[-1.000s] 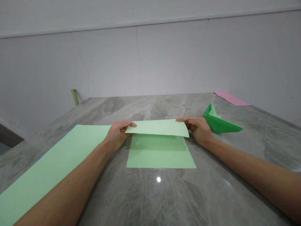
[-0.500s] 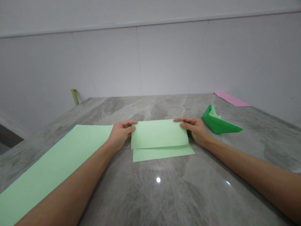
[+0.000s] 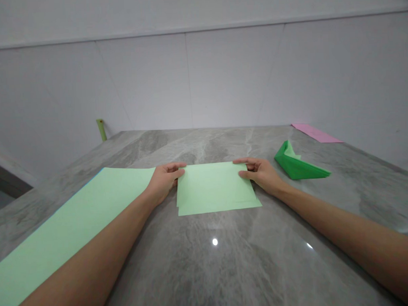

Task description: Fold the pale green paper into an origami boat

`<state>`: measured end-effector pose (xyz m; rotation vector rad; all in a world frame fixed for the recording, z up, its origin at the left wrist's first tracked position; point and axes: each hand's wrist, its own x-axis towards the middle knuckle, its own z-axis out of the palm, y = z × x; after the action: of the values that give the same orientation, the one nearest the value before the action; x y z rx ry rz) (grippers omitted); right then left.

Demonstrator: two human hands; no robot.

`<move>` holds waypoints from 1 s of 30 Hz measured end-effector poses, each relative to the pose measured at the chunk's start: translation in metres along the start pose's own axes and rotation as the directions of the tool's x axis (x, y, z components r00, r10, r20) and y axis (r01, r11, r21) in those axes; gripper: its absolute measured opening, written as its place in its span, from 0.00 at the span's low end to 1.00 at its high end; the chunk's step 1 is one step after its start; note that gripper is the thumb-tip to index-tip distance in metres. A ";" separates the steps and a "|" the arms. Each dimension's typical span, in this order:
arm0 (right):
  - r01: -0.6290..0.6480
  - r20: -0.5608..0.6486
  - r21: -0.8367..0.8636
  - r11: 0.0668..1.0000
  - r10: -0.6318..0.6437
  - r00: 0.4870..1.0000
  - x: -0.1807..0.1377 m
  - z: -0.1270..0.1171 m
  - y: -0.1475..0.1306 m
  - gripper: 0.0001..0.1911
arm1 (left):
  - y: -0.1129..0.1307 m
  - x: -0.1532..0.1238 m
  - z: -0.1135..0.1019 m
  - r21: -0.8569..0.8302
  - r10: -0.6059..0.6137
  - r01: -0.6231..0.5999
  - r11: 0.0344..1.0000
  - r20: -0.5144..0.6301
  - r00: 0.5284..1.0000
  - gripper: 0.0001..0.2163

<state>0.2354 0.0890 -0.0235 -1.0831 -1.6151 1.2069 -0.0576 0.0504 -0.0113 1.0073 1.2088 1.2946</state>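
A light green sheet of paper [image 3: 214, 186], doubled over on itself, lies in front of me, its upper layer reaching almost to the near edge of the lower one. My left hand [image 3: 164, 179] pinches its far left corner between thumb and fingers. At the far right corner, my right hand [image 3: 258, 171] grips the paper the same way, thumb on top and fingers behind the far edge. A green folded paper boat [image 3: 300, 165] sits just right of my right hand.
Large light green sheets [image 3: 75, 224] with a blue edge lie on the left, partly under my left forearm. A pink sheet [image 3: 317, 133] rests at the back right of the grey marbled table [image 3: 208, 278]. A yellow-green strip [image 3: 102, 130] stands by the wall.
The upper layer of the paper has come down toward me and now covers most of the lower layer. My right hand has shifted slightly left.
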 end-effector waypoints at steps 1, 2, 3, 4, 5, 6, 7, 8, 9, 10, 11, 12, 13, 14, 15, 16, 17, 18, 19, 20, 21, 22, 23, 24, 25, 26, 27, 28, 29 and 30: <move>-0.001 0.005 0.004 1.000 0.001 1.000 0.000 0.000 0.000 0.22 | 0.000 0.000 0.000 -0.002 0.002 -0.002 1.000 0.000 1.000 0.14; -0.004 0.009 0.010 1.000 0.004 1.000 0.000 -0.001 0.000 0.23 | 0.000 0.000 0.000 -0.004 0.004 -0.004 1.000 0.000 1.000 0.15; -0.010 0.013 0.018 1.000 0.010 1.000 0.000 -0.001 -0.001 0.24 | 0.000 0.000 0.000 -0.006 0.007 -0.007 1.000 0.001 1.000 0.15; -0.018 0.016 0.027 0.999 0.018 1.000 -0.001 -0.001 -0.002 0.25 | 0.000 0.000 0.001 -0.006 0.010 -0.010 1.000 0.003 1.000 0.16; -0.027 0.019 0.037 0.999 0.027 0.999 -0.001 -0.001 -0.003 0.26 | 0.000 -0.001 0.000 -0.006 0.013 -0.013 1.000 0.004 1.000 0.16; -0.036 0.023 0.046 0.998 0.035 0.999 -0.001 -0.001 -0.004 0.26 | -0.001 0.000 0.000 -0.003 0.015 -0.015 1.000 0.005 1.000 0.16; -0.042 0.029 0.053 0.998 0.040 0.999 -0.002 -0.001 -0.005 0.27 | -0.001 0.000 0.000 0.001 0.016 -0.016 1.000 0.006 1.000 0.16; -0.044 0.034 0.054 0.998 0.043 0.999 -0.002 0.000 -0.006 0.27 | -0.002 0.000 0.000 0.006 0.016 -0.016 1.000 0.006 1.000 0.16; -0.044 0.038 0.051 0.998 0.043 0.998 -0.003 0.000 -0.006 0.27 | -0.002 0.000 0.000 0.013 0.015 -0.015 1.000 0.006 1.000 0.16; -0.044 0.041 0.043 0.998 0.042 0.998 -0.003 0.001 -0.007 0.27 | -0.003 0.000 0.000 0.020 0.015 -0.015 1.000 0.005 1.000 0.16; -0.041 0.041 0.032 0.999 0.040 0.998 -0.004 0.001 -0.007 0.27 | -0.003 0.001 0.000 0.026 0.015 -0.015 1.000 0.005 1.000 0.16; -0.039 0.042 0.024 0.999 0.038 0.998 -0.004 0.001 -0.007 0.27 | -0.003 0.001 -0.001 0.032 0.016 -0.017 0.999 0.006 1.000 0.16; -0.035 0.042 0.019 0.999 0.035 0.999 -0.004 0.001 -0.007 0.27 | -0.004 0.001 -0.001 0.038 0.018 -0.019 0.999 0.007 1.000 0.15; -0.032 0.044 0.017 0.999 0.031 0.999 -0.004 0.001 -0.007 0.27 | -0.004 0.001 -0.001 0.044 0.021 -0.022 0.999 0.009 1.000 0.16; -0.027 0.049 0.016 1.000 0.026 0.998 -0.004 0.001 -0.007 0.27 | -0.004 0.001 -0.001 0.050 0.024 -0.025 0.998 0.012 1.000 0.16; -0.022 0.053 0.016 1.000 0.021 0.998 -0.004 0.001 -0.006 0.27 | -0.004 0.001 -0.001 0.057 0.027 -0.028 0.998 0.015 1.000 0.16; -0.017 0.056 0.018 1.000 0.016 0.998 -0.003 0.001 -0.006 0.27 | -0.004 0.001 -0.002 0.064 0.031 -0.032 0.997 0.018 0.999 0.17; -0.014 0.055 0.021 1.000 0.013 0.998 -0.003 0.001 -0.005 0.26 | -0.005 0.002 -0.002 0.070 0.035 -0.036 0.997 0.020 0.999 0.17; -0.011 0.047 0.023 1.000 0.010 0.999 -0.002 0.001 -0.005 0.25 | -0.005 0.002 -0.002 0.077 0.039 -0.040 0.996 0.020 0.999 0.18; -0.011 0.035 0.022 1.000 0.010 0.999 -0.002 0.001 -0.005 0.25 | -0.005 0.002 -0.002 0.084 0.044 -0.045 0.995 0.019 0.999 0.18; -0.014 0.022 0.019 1.000 0.014 1.000 -0.002 0.001 -0.005 0.24 | -0.006 0.002 -0.003 0.092 0.049 -0.050 0.994 0.016 0.999 0.18; -0.019 0.013 0.010 1.000 0.019 1.000 -0.001 0.002 -0.006 0.25 | -0.007 0.003 -0.003 0.101 0.055 -0.056 0.993 0.014 0.998 0.18; -0.024 0.012 -0.003 1.000 0.024 1.000 -0.001 0.002 -0.006 0.25 | -0.007 0.003 -0.003 0.112 0.061 -0.062 0.992 0.014 0.998 0.19; -0.028 0.016 -0.017 0.999 0.028 0.999 -0.001 0.002 -0.007 0.26 | -0.008 0.004 -0.003 0.124 0.067 -0.069 0.990 0.016 0.998 0.18; -0.033 0.029 -0.025 0.999 0.033 0.999 -0.001 0.002 -0.007 0.27 | -0.009 0.004 -0.004 0.139 0.074 -0.076 0.987 0.018 0.997 0.18; -0.037 0.044 -0.027 0.999 0.038 0.998 -0.001 0.003 -0.007 0.28 | -0.010 0.005 -0.004 0.156 0.081 -0.083 0.984 0.020 0.997 0.18; -0.039 0.055 -0.026 0.999 0.041 0.998 -0.001 0.003 -0.007 0.29 | -0.010 0.005 -0.004 0.177 0.089 -0.091 0.980 0.021 0.996 0.18; -0.042 0.062 -0.022 0.999 0.044 0.997 -0.001 0.003 -0.007 0.29 | -0.010 0.005 -0.005 0.203 0.099 -0.101 0.974 0.018 0.995 0.18; -0.045 0.064 -0.014 0.999 0.046 0.997 -0.001 0.003 -0.007 0.29 | -0.010 0.006 -0.005 0.236 0.113 -0.112 0.965 0.009 0.994 0.17; -0.045 0.064 -0.007 0.999 0.045 0.997 0.000 0.003 -0.006 0.29 | -0.010 0.005 -0.006 0.272 0.131 -0.125 0.954 -0.005 0.991 0.17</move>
<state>0.2320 0.0869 -0.0180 -1.1000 -1.6513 1.2790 -0.0622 0.0546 -0.0223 1.2891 1.3834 1.2644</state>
